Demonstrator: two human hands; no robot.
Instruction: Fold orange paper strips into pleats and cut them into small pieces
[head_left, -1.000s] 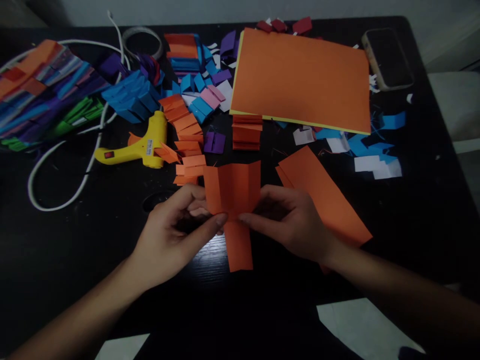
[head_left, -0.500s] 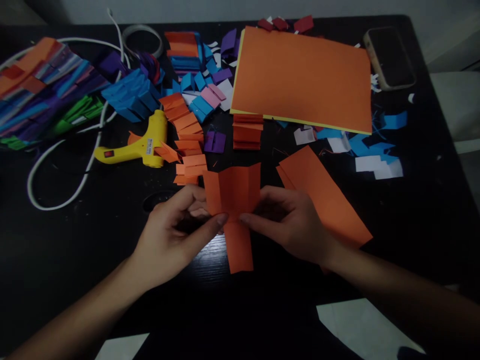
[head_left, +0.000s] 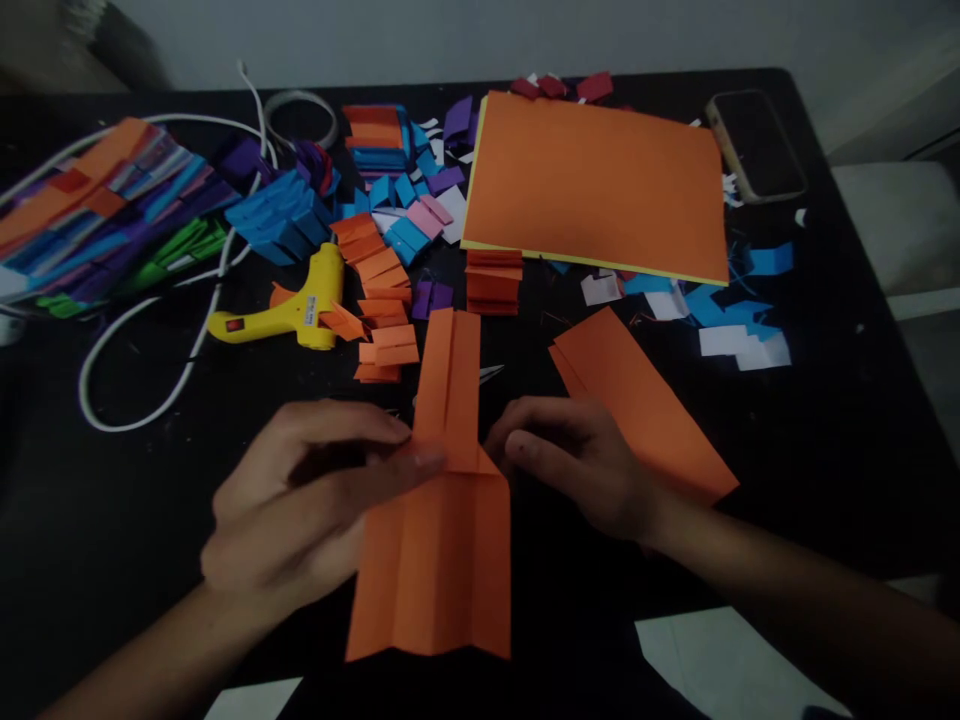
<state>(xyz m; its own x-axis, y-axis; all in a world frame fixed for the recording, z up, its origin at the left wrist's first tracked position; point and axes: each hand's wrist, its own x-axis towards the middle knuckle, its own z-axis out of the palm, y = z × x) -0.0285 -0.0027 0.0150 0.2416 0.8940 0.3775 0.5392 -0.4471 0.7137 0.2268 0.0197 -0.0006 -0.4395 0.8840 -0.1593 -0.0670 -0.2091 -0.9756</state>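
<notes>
Nearer the person than the yellow glue gun [head_left: 322,300] and to its right, the creased orange paper [head_left: 450,520] is held over the worktop [head_left: 135,520]. It should handle as light and thin, stiffer along its creases, floppy at the wide pleated near end and easily dented. The step where wide meets narrow looks the surest hold. There the left hand [head_left: 292,500] pinches it, thumb on top, fingers at the left edge. The right hand [head_left: 592,465], further right of the glue gun, has its fingers loosely curled, thumb apart; whether they touch the paper cannot be told. The long axis runs away from the body, leaning slightly right, its narrow doubled end pointing beyond the glue gun.
</notes>
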